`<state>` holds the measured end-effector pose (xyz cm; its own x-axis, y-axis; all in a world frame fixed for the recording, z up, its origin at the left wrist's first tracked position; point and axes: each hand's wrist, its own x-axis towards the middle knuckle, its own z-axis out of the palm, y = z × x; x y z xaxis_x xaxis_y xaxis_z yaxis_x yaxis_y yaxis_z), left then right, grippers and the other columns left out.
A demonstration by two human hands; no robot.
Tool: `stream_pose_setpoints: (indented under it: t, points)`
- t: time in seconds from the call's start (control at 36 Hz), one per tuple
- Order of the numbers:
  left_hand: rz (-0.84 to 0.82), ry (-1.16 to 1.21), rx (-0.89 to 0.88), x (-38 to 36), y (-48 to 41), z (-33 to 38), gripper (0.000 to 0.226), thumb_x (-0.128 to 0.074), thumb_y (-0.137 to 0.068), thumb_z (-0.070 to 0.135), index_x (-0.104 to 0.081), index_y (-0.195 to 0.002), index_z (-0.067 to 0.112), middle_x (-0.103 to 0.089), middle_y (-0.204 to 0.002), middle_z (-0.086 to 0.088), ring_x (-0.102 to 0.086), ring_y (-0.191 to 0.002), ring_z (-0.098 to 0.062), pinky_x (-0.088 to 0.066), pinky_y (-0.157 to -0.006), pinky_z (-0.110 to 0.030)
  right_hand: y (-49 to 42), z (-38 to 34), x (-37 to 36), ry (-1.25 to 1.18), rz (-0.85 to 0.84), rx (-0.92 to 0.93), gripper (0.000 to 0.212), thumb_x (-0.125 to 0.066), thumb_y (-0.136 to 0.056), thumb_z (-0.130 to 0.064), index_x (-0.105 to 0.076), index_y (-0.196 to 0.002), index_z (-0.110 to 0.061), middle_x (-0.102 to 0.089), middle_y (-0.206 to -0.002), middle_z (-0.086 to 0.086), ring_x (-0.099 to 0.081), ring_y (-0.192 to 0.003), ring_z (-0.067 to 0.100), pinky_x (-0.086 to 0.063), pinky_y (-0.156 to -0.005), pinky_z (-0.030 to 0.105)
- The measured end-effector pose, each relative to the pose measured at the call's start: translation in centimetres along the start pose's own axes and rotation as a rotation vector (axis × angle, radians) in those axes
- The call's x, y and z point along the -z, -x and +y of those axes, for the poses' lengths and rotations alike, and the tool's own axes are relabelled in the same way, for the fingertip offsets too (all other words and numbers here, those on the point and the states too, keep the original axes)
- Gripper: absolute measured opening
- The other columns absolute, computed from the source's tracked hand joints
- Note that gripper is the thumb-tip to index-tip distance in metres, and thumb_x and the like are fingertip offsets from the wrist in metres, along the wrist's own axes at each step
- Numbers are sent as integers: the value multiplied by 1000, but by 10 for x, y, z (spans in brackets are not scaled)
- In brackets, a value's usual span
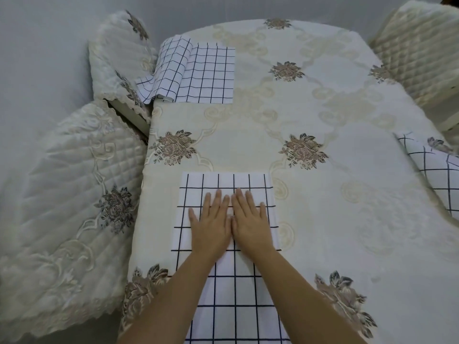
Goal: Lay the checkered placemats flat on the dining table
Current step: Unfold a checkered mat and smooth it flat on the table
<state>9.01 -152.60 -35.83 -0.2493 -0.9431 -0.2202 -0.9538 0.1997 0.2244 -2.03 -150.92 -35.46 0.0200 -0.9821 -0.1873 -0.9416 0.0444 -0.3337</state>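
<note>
Covering the bench (367, 209), what is that cloth?

It is a cream tablecloth (335, 100) with clusters of brown flowers, and it drapes over the whole top.

What stands around it?

Chairs in quilted cream covers are pushed close. The near left chair (62, 194) and the far left chair (114, 58) sit on one side, and the right chair (417, 53) is at the far corner. Plain grey floor (37, 70) lies beyond them.

Where are the checkered placemats?

Three show. The near placemat (226, 182) lies flat at the near edge and runs out of the bottom of the view. The far placemat (211, 75) sits at the far left edge, its left part curled up and hanging toward the far left chair. The right placemat (432, 170) lies rumpled at the right edge, partly out of view.

How do the hands lie?

Both forearms reach straight forward over the near placemat. The left hand (211, 224) and the right hand (250, 219) rest palm down on it, side by side and touching. Their fingers are straight and slightly spread, pressing the fabric flat.
</note>
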Motion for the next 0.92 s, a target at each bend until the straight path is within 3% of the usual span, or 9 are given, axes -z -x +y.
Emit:
stream_pose_setpoints:
  t: [0.14, 0.28, 0.42, 0.56, 0.67, 0.75, 0.81, 0.92]
  points:
    - [86, 20, 116, 7, -4, -20, 56, -25, -99, 39, -6, -150, 28, 5, -159, 5, 5, -147, -16, -6, -112, -57, -1, 27, 8, -20, 116, -105, 56, -30, -98, -30, -9, -149, -23, 1, -157, -7, 2, -147, 19, -3, -117, 46]
    - [107, 45, 230, 18, -12, -51, 54, -22, -100, 35, -3, -150, 26, 6, -159, 4, 5, -146, -15, -6, -112, -57, -7, 61, 19, 23, 95, -211, 55, -20, -100, -31, 6, -149, -25, 13, -156, -9, 10, -146, 15, 2, -117, 44]
    - [102, 100, 259, 25, -15, -60, 53, -21, -101, 30, -2, -150, 24, 7, -159, 5, 7, -146, -12, -1, -114, -54, -7, 64, 24, 12, 92, -203, 54, -19, -101, -29, 4, -149, -24, 16, -155, -9, 12, -145, 14, 5, -116, 43]
    - [151, 84, 269, 25, -17, -48, 59, -29, -100, 30, -6, -150, 10, 7, -158, -15, 9, -146, -28, 0, -114, -55, -13, 49, 31, -137, 140, -232, 52, -25, -101, -25, -8, -150, -20, 2, -158, -7, 9, -146, 18, 8, -115, 49]
    - [188, 6, 92, 25, -32, -26, 57, -29, -99, 29, -10, -149, 10, 3, -158, -11, 6, -146, -26, -2, -114, -54, -26, 19, 29, -34, 108, -68, 52, -25, -100, -23, -11, -150, -18, 1, -159, -3, 9, -146, 23, 6, -114, 53]
    - [88, -52, -80, 19, -46, -13, 56, -26, -100, 27, -5, -150, 12, 5, -159, -5, 8, -146, -22, -2, -115, -51, -37, -3, 18, -27, 17, 45, 54, -25, -100, -20, -7, -150, -17, 3, -159, -1, 9, -146, 24, 5, -115, 50]
    - [32, -87, -116, 12, -50, -12, 58, -25, -100, 27, 0, -150, 13, 10, -159, -3, 12, -146, -19, -1, -116, -48, -40, -8, 9, -35, -8, 46, 55, -24, -100, -21, 0, -150, -19, 7, -159, -1, 12, -146, 21, 8, -116, 45]
    - [81, -29, -77, 10, -51, -16, 52, -18, -101, 31, -2, -150, 22, 8, -158, 5, 11, -146, -13, 2, -116, -48, -42, -2, 5, -7, 36, 41, 51, -19, -102, -30, 1, -149, -26, 6, -158, -9, 13, -145, 16, 12, -115, 42]
